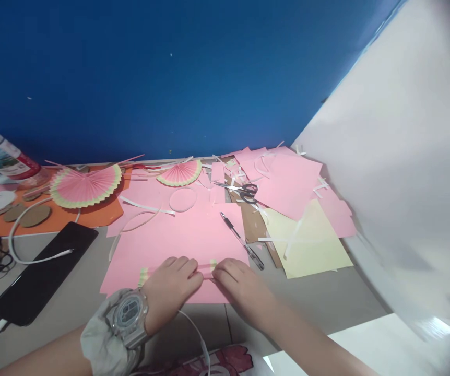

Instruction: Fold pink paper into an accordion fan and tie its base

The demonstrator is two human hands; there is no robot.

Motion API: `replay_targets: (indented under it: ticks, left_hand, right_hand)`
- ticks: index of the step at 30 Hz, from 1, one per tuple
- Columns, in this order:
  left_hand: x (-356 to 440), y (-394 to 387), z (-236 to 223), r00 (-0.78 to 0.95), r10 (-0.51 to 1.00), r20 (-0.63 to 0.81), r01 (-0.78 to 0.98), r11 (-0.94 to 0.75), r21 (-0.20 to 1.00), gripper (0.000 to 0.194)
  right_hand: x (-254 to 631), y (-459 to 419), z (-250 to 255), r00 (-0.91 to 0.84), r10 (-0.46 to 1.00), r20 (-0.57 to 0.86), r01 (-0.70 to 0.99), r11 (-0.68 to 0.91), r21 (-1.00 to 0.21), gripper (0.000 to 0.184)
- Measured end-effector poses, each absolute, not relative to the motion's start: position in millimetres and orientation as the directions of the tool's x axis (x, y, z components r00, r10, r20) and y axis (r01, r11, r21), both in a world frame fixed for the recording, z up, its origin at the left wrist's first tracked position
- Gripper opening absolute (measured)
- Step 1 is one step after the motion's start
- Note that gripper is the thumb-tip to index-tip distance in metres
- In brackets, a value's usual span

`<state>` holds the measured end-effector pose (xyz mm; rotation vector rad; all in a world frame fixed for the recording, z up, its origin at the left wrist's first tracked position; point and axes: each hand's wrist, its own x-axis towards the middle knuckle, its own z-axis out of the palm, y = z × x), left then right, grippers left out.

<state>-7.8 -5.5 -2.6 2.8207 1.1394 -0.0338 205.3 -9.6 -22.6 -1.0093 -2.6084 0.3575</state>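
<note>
Both my hands press down on a narrow folded strip of pink paper with yellow-green ends (206, 270), which lies on a large pink sheet (178, 235). My left hand (174, 290), with a grey digital watch on the wrist, has its fingers curled over the strip's left part. My right hand (240, 290) pinches the strip's right part, fingers closed. A black pen (241, 240) lies just beyond my right hand.
Two pink pleated fans (86, 186) (180, 173) sit at the back, on and near an orange sheet (72, 216). Scissors (243, 190) rest among pink sheets and white scraps. A yellow sheet (311, 243) lies right, a black phone (45, 271) left, a white board (405, 172) far right.
</note>
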Motion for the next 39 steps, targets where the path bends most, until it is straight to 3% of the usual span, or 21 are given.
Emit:
replay_targets:
  ticks: [7,18,32,39]
  left_hand:
    - [-0.3,-4.9,-8.6,0.713,0.701,-0.035,0.699,-0.704,0.126,0.006]
    - [8.5,1.6,-10.6,0.658,0.749,-0.08,0.746,-0.634,0.204,0.011]
    - [-17.1,-8.1,0.5,0.611,0.775,-0.163,0.791,-0.589,0.164,0.013]
    - [-48.1,-16.8,-7.2,0.61,0.788,-0.084,0.787,-0.59,0.181,0.011]
  right_hand:
    - [206.0,-11.4,-24.4,-0.649,0.736,0.19,0.635,0.663,-0.397,0.011]
    - [195.6,-1.7,-1.1,-0.483,0.875,0.024,0.777,0.441,-0.45,0.004]
    - [188.5,-2.2,-4.2,-0.536,0.844,0.032,0.746,0.491,-0.451,0.007]
    - [188.3,-2.1,-12.3,-0.526,0.848,0.058,0.733,0.487,-0.474,0.006]
